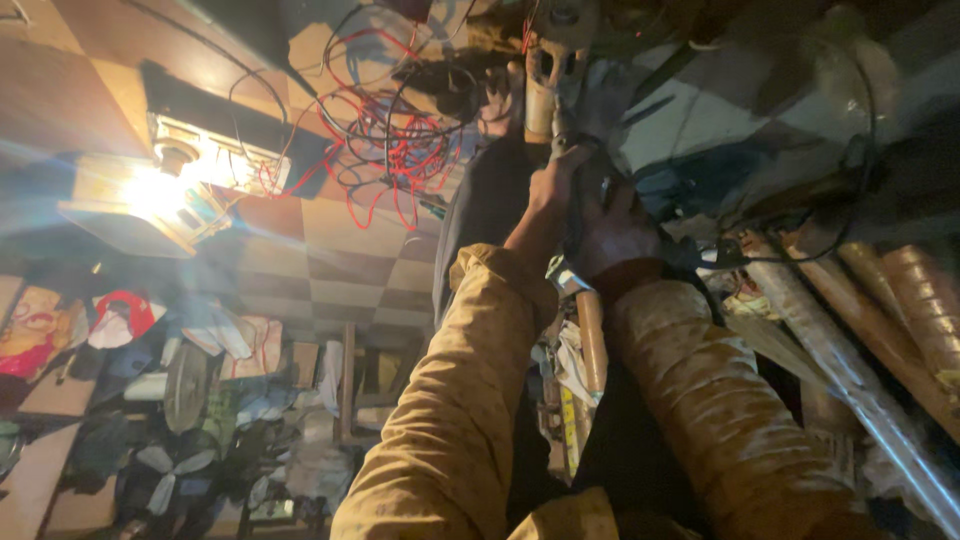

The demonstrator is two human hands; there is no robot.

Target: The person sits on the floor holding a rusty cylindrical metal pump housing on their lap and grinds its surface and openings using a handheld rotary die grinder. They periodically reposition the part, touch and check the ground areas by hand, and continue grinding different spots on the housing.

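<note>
While both arms are stretched out into the clutter, the left hand [548, 185] has its fingers wrapped tight round the lower end of a tan cylindrical tool body [540, 105], which runs straight on beyond the fingertips to a metal head [560, 40]. Right hand [615, 235] sits just beside it, fingers curled onto a dark cable loop [580, 200]; grip looks closed, but the fingertips are hidden in shadow, so how firmly I cannot tell.

Step in hand, as I read it: steadying or seating the tool while the cable is managed. The next move would call for a firm left-hand hold and slack fed by the right, with care that the cord does not snag.

Materials: the tool body is smooth and matt, the head bare metal with edges. A red and black wire tangle [400, 130] hangs just left of the fingers, thin and springy. Right of the fingers lie long rolls [900, 300], glossy brown wrap, and a shiny metal tube [830, 350]. Sleeves are coarse mustard cloth. A glaring lamp [150, 190] sits well left. The floor is checked tile [320, 260], smooth.
</note>
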